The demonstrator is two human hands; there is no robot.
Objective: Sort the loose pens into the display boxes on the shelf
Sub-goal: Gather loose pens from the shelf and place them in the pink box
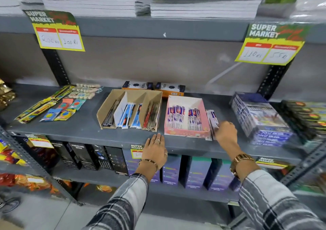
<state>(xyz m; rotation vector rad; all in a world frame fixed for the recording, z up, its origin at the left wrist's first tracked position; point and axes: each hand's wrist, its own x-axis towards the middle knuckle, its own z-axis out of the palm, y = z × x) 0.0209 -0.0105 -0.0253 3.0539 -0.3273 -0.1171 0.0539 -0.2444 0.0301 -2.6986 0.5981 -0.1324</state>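
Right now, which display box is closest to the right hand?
The pink display box: the right hand is just beside its right wall, at the loose pens. The brown cardboard box sits further left.

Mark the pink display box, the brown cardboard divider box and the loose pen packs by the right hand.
pink display box (187, 132): head view, front wall.
brown cardboard divider box (104, 109): head view, left side wall.
loose pen packs (212, 118): head view, middle of the bundle.

Grey metal shelf (84, 129): brown divided display box (104, 114) centre; pink display box (185, 132) beside it; loose pens (212, 122) right; stacked packs (261, 122) toward right edge.
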